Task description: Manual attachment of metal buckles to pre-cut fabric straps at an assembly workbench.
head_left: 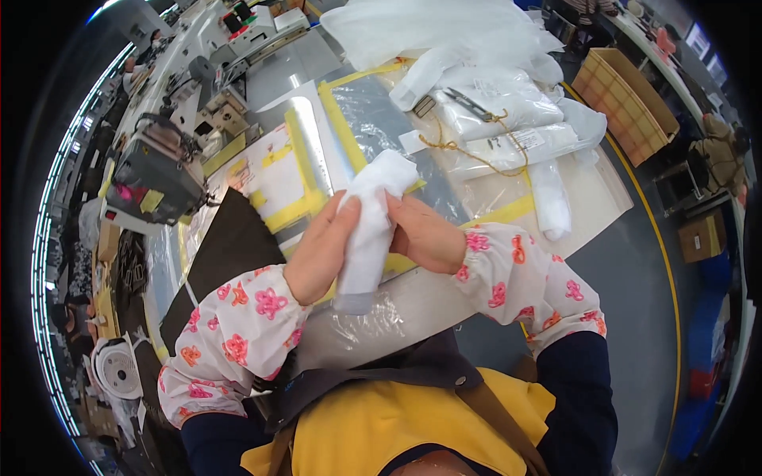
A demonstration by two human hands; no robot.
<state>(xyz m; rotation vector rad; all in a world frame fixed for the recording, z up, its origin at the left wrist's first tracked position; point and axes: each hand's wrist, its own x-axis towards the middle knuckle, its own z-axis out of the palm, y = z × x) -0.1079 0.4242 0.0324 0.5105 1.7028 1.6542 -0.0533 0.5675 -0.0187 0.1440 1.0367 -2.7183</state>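
Note:
A long, narrow bundle in soft white wrapping [370, 226] is held upright-slanted in front of me, above the table. My left hand [321, 247] grips its left side, thumb along the top. My right hand [425, 232] closes on its right edge, thumb pressed against the wrapping, some fingers hidden behind. What lies inside the wrapping cannot be seen. Beyond the hands, metal thread snips [468, 103] tied to a yellow cord [446, 146] rest on clear-bagged white packages [520, 99]. A similar white roll [551, 205] lies at their right.
A grey sewing machine [155, 178] stands at the left, near dark fabric [226, 258]. Yellow tape [305, 151] borders sheets on the table. White foam sheeting [444, 28] is heaped at the back. A tall cardboard box [623, 95] stands on the floor at right.

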